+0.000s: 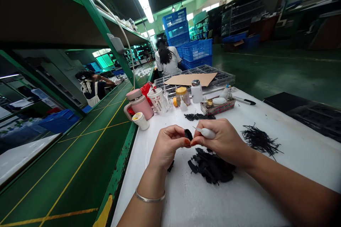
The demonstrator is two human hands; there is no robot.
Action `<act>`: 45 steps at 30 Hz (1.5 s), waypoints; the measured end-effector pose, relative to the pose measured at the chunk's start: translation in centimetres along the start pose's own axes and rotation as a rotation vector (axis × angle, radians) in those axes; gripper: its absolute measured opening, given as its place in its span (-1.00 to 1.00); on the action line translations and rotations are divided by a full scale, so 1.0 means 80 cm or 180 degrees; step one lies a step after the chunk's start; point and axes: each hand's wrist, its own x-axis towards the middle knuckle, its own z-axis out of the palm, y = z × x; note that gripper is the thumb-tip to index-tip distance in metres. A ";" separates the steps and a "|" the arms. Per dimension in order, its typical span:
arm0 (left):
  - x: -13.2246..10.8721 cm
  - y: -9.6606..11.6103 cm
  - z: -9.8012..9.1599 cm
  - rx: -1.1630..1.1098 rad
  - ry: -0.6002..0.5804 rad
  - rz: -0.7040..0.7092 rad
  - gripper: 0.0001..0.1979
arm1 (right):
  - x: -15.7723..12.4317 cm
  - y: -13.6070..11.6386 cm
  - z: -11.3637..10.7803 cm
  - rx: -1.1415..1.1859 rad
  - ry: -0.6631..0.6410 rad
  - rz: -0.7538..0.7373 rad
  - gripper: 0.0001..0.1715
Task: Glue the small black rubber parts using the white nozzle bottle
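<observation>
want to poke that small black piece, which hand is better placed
Right, probably: the right hand holds the white-handled pick, its thin tip beside the black piece, while the left hand pinches that piece.

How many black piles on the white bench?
3: a pile of flat black strips below the left hand and right hand, a pile of thin strands to the right, a small heap beyond. Others could hide under the hands.

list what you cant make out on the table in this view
Head view:
black piece: lower part hidden by the fingertips of the left hand and right hand
white-handled tool: rear end hidden by the right hand
clear plastic tray: middle hidden by a cardboard sheet
patterned box: contents too small to name
</observation>
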 end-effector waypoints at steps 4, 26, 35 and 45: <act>-0.001 0.001 0.000 0.0029 0.0008 0.0011 -0.83 | 0.001 0.001 0.002 0.0208 -0.0049 0.0115 -0.70; -0.013 0.006 0.019 0.1034 0.0553 0.0864 -0.84 | 0.002 0.013 -0.002 0.0481 0.0152 0.0569 -0.86; -0.012 0.006 0.020 0.1350 0.0426 0.1366 -0.88 | 0.004 0.024 -0.003 0.1270 -0.0124 0.0828 -0.76; 0.001 0.000 0.016 0.0253 0.0463 0.0624 -0.49 | 0.002 0.025 -0.003 0.0825 0.0035 0.1097 -0.64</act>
